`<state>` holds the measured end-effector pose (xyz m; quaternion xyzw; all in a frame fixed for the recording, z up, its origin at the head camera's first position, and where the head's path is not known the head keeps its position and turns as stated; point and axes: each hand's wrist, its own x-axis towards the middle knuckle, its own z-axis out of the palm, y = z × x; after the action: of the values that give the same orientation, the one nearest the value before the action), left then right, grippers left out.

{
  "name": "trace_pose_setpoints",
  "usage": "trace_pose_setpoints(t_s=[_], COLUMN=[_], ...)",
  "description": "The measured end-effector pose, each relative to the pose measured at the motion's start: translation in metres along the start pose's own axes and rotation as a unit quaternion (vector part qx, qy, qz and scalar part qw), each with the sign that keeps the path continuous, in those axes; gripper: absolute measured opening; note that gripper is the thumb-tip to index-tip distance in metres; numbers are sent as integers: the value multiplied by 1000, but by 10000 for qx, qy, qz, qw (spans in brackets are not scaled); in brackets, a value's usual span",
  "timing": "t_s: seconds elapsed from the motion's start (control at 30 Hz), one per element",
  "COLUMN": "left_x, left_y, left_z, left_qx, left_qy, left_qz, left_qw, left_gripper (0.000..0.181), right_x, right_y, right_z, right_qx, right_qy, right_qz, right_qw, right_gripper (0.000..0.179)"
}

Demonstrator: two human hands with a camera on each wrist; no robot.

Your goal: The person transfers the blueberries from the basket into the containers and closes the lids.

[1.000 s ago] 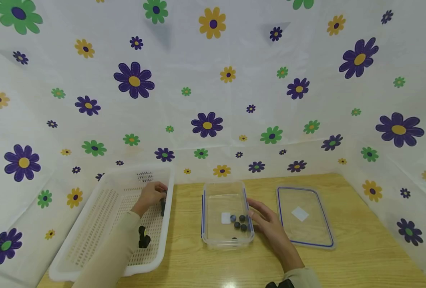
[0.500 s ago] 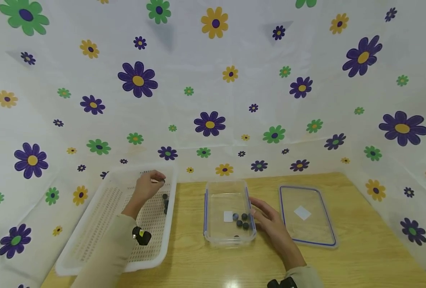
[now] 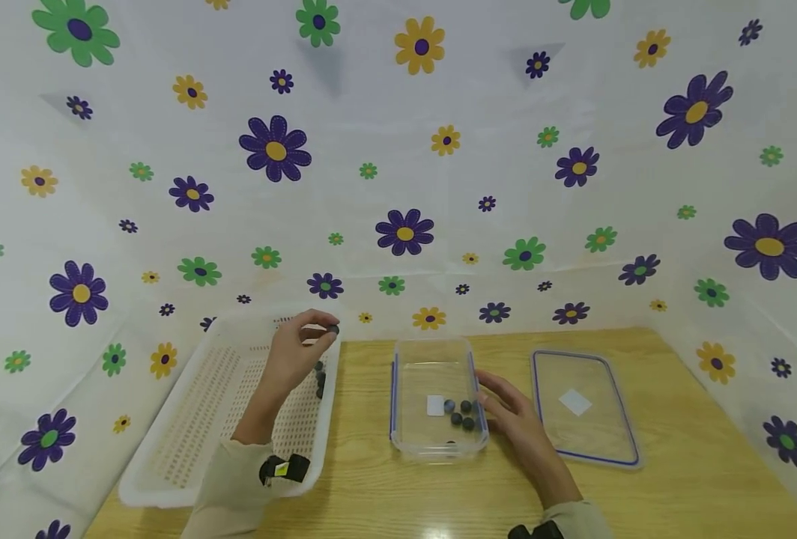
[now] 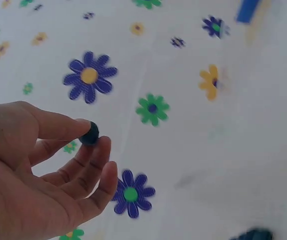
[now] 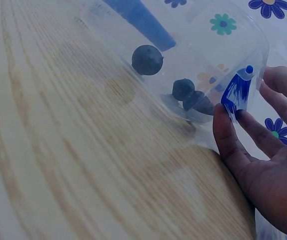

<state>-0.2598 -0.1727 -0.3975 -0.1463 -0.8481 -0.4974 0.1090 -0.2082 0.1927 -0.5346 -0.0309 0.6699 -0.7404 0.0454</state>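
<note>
My left hand point(image 3: 295, 352) pinches a blueberry point(image 3: 332, 329) between thumb and fingertips, above the far right rim of the white plastic basket point(image 3: 138, 468). In the left wrist view the dark, round blueberry point(image 4: 89, 134) shows at the fingertips. Several more blueberries point(image 3: 320, 378) lie along the basket's right side. To the right stands a clear plastic container point(image 3: 432, 352) with blue clips, its top uncovered, and several blueberries point(image 3: 466, 421) inside. My right hand point(image 3: 516, 419) rests against its right wall, thumb and fingers touching near the blue clip point(image 5: 237, 92) in the right wrist view.
A clear lid point(image 3: 577, 374) with a blue seal and a white label lies flat on the wooden table point(image 3: 695, 449), right of my right hand. A white flowered cloth point(image 3: 432, 180) stands behind and beside the table.
My left hand has lifted a blueberry out of the basket and moved it up and right to the far rim. My right hand stays at the container. The view has shifted slightly left.
</note>
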Motion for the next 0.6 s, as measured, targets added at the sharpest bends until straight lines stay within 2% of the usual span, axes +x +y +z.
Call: trace_pose_setpoints(t_s=[0.13,0.37,0.6], left_x=[-10,-20,-33], left_y=[18,47,59], left_z=[5,21,48], left_qx=[-378,-1124,-1826], left_qy=[-23,-123,-314], left_qz=[212,292,384], left_qw=[9991,9932,9819], left_gripper=[18,20,20], right_x=[0,-1,0], right_y=[1,-1,-2], right_z=[0,-2,0], right_qx=[-84,-167,-51], right_qy=[-6,22,0], right_qz=[-57,-73,26], right_qw=[9999,9998,10000], right_gripper=[51,51,52])
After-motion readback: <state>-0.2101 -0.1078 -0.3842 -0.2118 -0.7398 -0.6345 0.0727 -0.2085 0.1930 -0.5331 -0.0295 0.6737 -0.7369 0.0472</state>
